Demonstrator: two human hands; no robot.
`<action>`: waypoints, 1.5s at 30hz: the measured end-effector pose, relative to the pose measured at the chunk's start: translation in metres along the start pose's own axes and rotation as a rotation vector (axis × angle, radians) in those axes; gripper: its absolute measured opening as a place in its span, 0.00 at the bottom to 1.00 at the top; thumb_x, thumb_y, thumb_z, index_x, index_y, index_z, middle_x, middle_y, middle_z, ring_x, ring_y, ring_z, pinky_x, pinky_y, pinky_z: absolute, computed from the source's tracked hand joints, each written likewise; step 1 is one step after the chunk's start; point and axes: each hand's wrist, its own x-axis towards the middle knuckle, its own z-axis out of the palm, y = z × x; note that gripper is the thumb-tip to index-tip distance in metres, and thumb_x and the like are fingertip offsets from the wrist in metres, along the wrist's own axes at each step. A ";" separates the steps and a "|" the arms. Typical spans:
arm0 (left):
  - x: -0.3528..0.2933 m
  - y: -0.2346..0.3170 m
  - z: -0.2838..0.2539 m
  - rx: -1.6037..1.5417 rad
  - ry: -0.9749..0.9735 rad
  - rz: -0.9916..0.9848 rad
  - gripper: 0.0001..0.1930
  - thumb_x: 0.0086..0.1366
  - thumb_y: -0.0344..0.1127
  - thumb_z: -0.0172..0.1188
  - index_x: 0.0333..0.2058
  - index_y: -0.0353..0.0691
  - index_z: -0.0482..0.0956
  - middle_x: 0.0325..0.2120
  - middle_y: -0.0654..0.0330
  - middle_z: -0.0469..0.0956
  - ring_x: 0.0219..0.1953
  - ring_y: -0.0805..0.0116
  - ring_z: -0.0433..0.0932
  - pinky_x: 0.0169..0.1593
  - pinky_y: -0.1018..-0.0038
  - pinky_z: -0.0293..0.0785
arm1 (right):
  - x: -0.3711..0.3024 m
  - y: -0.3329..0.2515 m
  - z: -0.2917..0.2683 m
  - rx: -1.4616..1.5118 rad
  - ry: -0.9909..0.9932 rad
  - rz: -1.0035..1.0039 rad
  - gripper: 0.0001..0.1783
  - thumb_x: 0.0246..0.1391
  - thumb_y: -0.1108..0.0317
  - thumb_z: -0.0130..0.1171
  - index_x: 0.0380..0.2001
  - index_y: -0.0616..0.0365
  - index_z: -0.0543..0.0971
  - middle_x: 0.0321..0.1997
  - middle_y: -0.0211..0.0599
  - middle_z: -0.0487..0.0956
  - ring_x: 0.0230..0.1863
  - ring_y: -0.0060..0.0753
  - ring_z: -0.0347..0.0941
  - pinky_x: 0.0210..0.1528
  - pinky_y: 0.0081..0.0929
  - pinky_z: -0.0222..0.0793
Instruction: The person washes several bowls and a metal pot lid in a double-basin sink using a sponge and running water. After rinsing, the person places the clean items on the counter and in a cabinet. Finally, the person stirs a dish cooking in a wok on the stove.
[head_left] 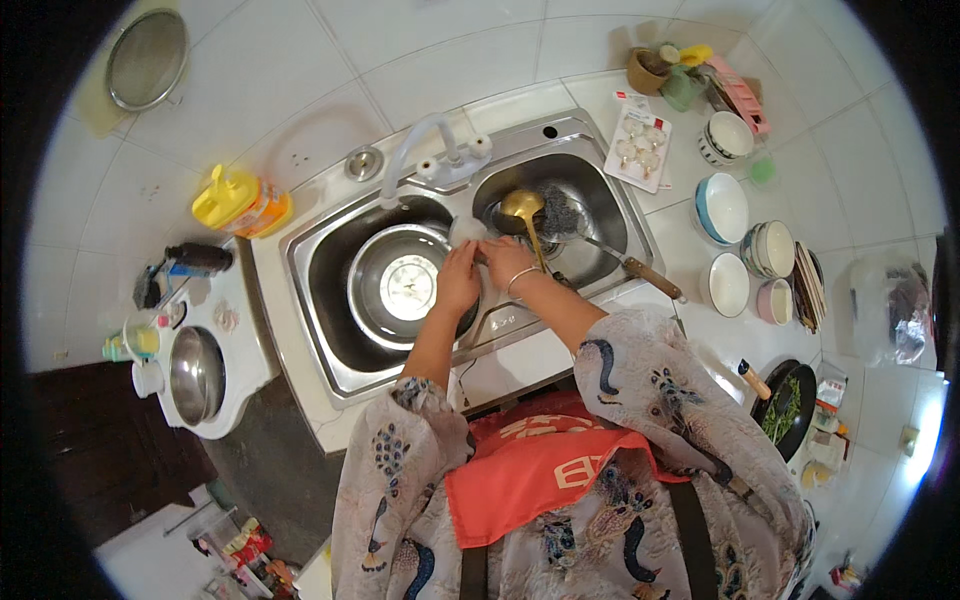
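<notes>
My left hand [459,277] and my right hand [505,262] meet over the divider of the double sink [335,382]. Their fingers are closed together around something mostly hidden. A pale, rounded thing [467,231] shows just beyond the fingertips; its kind cannot be made out. Left of my left hand, a steel basin [368,318] stands in the left bowl of the sink. Beside my right hand, a gold-coloured ladle [523,205] lies in the right bowl, next to a dark mesh scrubber [560,213]. A wooden-handled utensil [650,276] rests across that bowl's right rim.
A grey faucet [420,140] arches over the left bowl. On the right counter stand several bowls [722,208], a blister pack [640,148] and a black pan [803,425] with greens. A yellow jug [240,203] stands at left, above a steel bowl [197,375].
</notes>
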 end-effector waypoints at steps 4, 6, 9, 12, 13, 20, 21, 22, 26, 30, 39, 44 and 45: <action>0.004 0.008 -0.012 -0.025 -0.060 -0.117 0.26 0.54 0.28 0.52 0.54 0.38 0.63 0.53 0.45 0.64 0.57 0.50 0.61 0.60 0.65 0.55 | 0.001 0.014 0.003 0.091 0.011 -0.021 0.26 0.49 0.67 0.50 0.54 0.53 0.65 0.58 0.46 0.64 0.58 0.47 0.59 0.59 0.40 0.54; -0.006 0.018 -0.030 -0.243 0.030 -0.133 0.26 0.55 0.30 0.53 0.55 0.39 0.62 0.53 0.44 0.63 0.57 0.50 0.61 0.60 0.66 0.54 | -0.016 -0.002 -0.015 0.349 0.196 -0.039 0.26 0.49 0.66 0.53 0.53 0.57 0.66 0.56 0.51 0.65 0.57 0.48 0.60 0.59 0.39 0.54; -0.033 0.035 -0.082 -0.545 0.115 -0.288 0.25 0.57 0.31 0.54 0.55 0.40 0.63 0.47 0.49 0.70 0.49 0.61 0.69 0.51 0.72 0.65 | -0.026 -0.036 -0.039 0.735 0.272 -0.160 0.24 0.49 0.64 0.54 0.51 0.57 0.68 0.55 0.50 0.66 0.57 0.48 0.60 0.59 0.38 0.53; -0.073 0.002 -0.112 -0.143 -0.023 -0.549 0.26 0.57 0.38 0.56 0.55 0.44 0.64 0.50 0.48 0.67 0.54 0.54 0.66 0.56 0.59 0.60 | -0.015 -0.065 -0.041 1.181 -0.109 -0.052 0.20 0.48 0.63 0.55 0.45 0.59 0.73 0.54 0.47 0.68 0.55 0.48 0.62 0.58 0.37 0.56; -0.087 -0.004 -0.120 0.328 -0.206 -0.575 0.27 0.56 0.40 0.56 0.55 0.47 0.64 0.54 0.48 0.63 0.58 0.51 0.59 0.58 0.52 0.52 | -0.015 -0.081 -0.045 0.389 -0.203 -0.188 0.17 0.47 0.65 0.55 0.42 0.58 0.75 0.52 0.46 0.70 0.51 0.45 0.66 0.54 0.35 0.60; -0.173 -0.123 -0.228 0.027 0.925 -0.673 0.29 0.51 0.39 0.64 0.50 0.32 0.67 0.47 0.45 0.70 0.50 0.55 0.69 0.54 0.66 0.63 | 0.003 -0.139 0.023 0.528 -0.033 -0.301 0.14 0.50 0.65 0.54 0.39 0.60 0.77 0.39 0.42 0.78 0.42 0.43 0.72 0.46 0.33 0.66; -0.200 -0.176 -0.243 -0.166 1.117 -0.669 0.29 0.53 0.40 0.63 0.50 0.31 0.66 0.47 0.45 0.70 0.48 0.59 0.70 0.51 0.68 0.65 | 0.004 -0.161 0.025 0.596 -0.173 -0.247 0.15 0.50 0.65 0.54 0.40 0.62 0.76 0.37 0.43 0.78 0.38 0.38 0.73 0.43 0.28 0.67; -0.202 -0.170 -0.283 -0.357 1.141 -0.860 0.29 0.54 0.42 0.62 0.50 0.30 0.66 0.44 0.47 0.72 0.45 0.62 0.72 0.49 0.71 0.66 | 0.009 -0.167 0.036 0.636 -0.218 -0.206 0.16 0.51 0.65 0.53 0.42 0.61 0.75 0.35 0.41 0.78 0.35 0.30 0.72 0.41 0.24 0.66; -0.292 -0.318 -0.355 -0.590 1.496 -1.072 0.34 0.54 0.46 0.61 0.50 0.23 0.62 0.44 0.48 0.70 0.44 0.59 0.69 0.49 0.69 0.65 | 0.016 -0.224 0.066 0.739 -0.314 -0.184 0.14 0.52 0.69 0.54 0.42 0.60 0.76 0.33 0.33 0.76 0.34 0.22 0.70 0.39 0.18 0.66; -0.320 -0.375 -0.420 -0.953 1.541 -1.209 0.31 0.54 0.53 0.59 0.41 0.27 0.67 0.15 0.59 0.65 0.16 0.68 0.67 0.19 0.74 0.69 | 0.023 -0.267 0.071 0.705 -0.282 -0.168 0.14 0.52 0.69 0.53 0.42 0.61 0.75 0.34 0.34 0.76 0.34 0.21 0.70 0.39 0.18 0.66; -0.342 -0.493 -0.432 -1.694 1.721 -0.916 0.20 0.64 0.42 0.45 0.48 0.33 0.64 0.39 0.46 0.71 0.34 0.50 0.75 0.32 0.68 0.80 | 0.018 -0.305 0.063 0.599 -0.277 -0.078 0.12 0.53 0.69 0.52 0.40 0.63 0.76 0.32 0.33 0.76 0.33 0.19 0.69 0.38 0.17 0.65; -0.347 -0.471 -0.429 -1.711 1.744 -0.896 0.15 0.63 0.34 0.40 0.41 0.27 0.67 0.32 0.44 0.73 0.26 0.55 0.76 0.23 0.74 0.79 | 0.024 -0.326 0.076 0.594 -0.277 -0.144 0.11 0.53 0.71 0.52 0.39 0.63 0.76 0.32 0.31 0.77 0.34 0.19 0.69 0.38 0.17 0.65; -0.352 -0.450 -0.432 -1.778 1.685 -0.846 0.13 0.59 0.28 0.41 0.42 0.28 0.65 0.33 0.45 0.71 0.28 0.54 0.75 0.25 0.71 0.77 | 0.025 -0.339 0.074 0.600 -0.279 -0.156 0.11 0.53 0.71 0.52 0.39 0.63 0.76 0.32 0.31 0.77 0.34 0.19 0.69 0.38 0.17 0.65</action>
